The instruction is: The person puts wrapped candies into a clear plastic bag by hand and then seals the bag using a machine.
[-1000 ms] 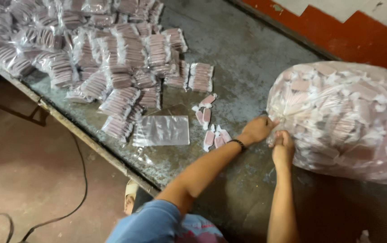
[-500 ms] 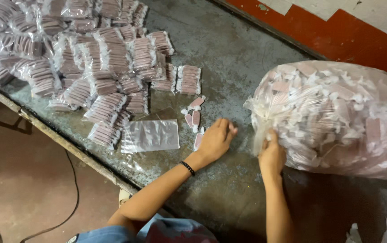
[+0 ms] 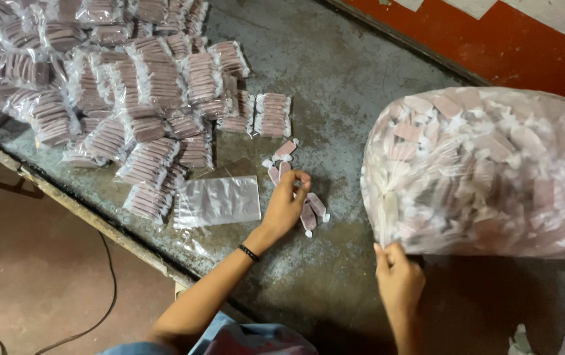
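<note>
Fingers [image 3: 293, 184] of our left hand [image 3: 284, 209] curl loosely onto the wrapped candies [image 3: 313, 212] on the table [image 3: 335, 85]; long axes toward eleven o'clock. Right hand [image 3: 397, 283] pinches the big bag [image 3: 493, 171] at three.

Bare tabletop [image 3: 354, 85] btwn packet pile [image 3: 118, 98] & big candy bag [image 3: 493, 171].

Glossy clear plastic sack [image 3: 493, 171], rough matt grey tabletop [image 3: 335, 85]
</note>
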